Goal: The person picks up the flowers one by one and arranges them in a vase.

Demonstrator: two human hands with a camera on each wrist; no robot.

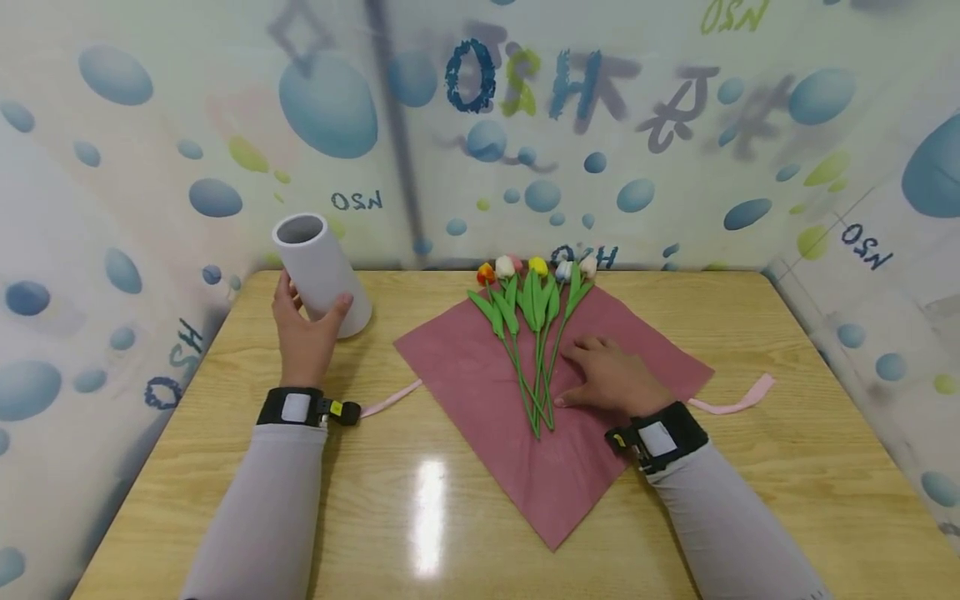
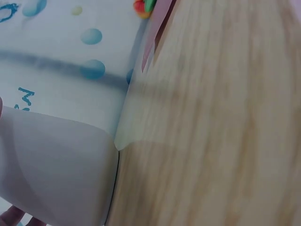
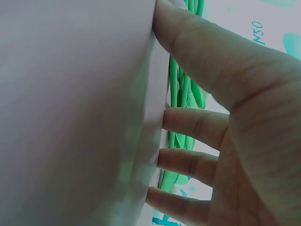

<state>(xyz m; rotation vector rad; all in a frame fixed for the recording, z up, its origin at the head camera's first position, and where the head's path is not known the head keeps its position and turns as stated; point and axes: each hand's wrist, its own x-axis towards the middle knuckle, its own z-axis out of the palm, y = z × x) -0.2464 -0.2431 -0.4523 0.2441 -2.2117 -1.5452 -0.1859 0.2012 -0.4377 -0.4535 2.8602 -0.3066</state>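
Observation:
A plain white cylindrical vase (image 1: 324, 271) stands at the left back of the table, its dark opening at the top. My left hand (image 1: 306, 337) grips it low down, thumb on the right side and fingers round the left. In the left wrist view the vase (image 2: 51, 165) fills the lower left corner. A bunch of artificial tulips (image 1: 536, 304) lies on mauve wrapping paper (image 1: 573, 483), blooms toward the wall and stems crossing. Just right of the stems, my right hand (image 1: 618, 377) rests its spread fingertips on the paper. In the right wrist view green stems (image 3: 174, 84) show behind those fingers.
Pale pink ribbon (image 1: 742, 406) sticks out from the paper's right side, and another ribbon end (image 1: 390, 399) from its left. The wooden table (image 1: 360, 517) backs onto a wall covering (image 1: 660, 125) with blue and green dots and letters.

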